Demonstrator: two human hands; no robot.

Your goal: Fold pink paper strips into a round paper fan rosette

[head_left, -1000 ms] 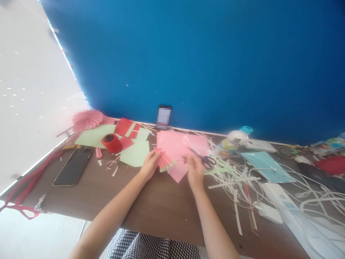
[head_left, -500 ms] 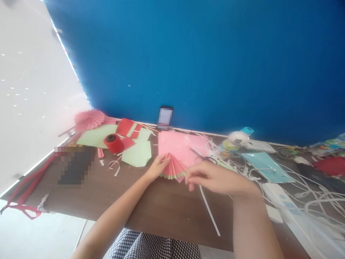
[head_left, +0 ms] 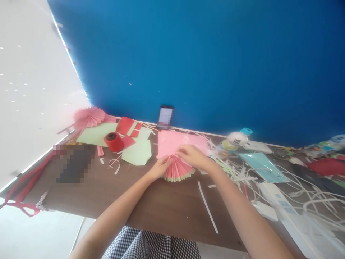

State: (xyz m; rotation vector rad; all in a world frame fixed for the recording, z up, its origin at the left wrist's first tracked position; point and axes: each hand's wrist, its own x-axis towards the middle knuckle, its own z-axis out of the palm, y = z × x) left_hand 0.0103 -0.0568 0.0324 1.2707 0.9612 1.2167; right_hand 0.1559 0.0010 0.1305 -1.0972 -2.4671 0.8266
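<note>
A pleated pink paper fan (head_left: 178, 170) with a pale green rim lies spread on the brown table (head_left: 151, 201). My left hand (head_left: 160, 167) pinches its left edge. My right hand (head_left: 193, 156) grips the fan's top right, fingers curled over the folds. Behind both hands lies a flat pink paper sheet (head_left: 172, 141).
Pale green sheets (head_left: 138, 154), a red tape roll (head_left: 113, 141), red paper and another pink fan (head_left: 88, 117) lie at the left. A phone (head_left: 165, 117) stands against the blue wall. A white glue bottle (head_left: 237, 137), teal booklet (head_left: 262, 166), white strips and cables crowd the right.
My right hand came back from the near right onto the fan's upper right. The fan has opened wider, into a half circle. A white strip now lies on the table near me.
</note>
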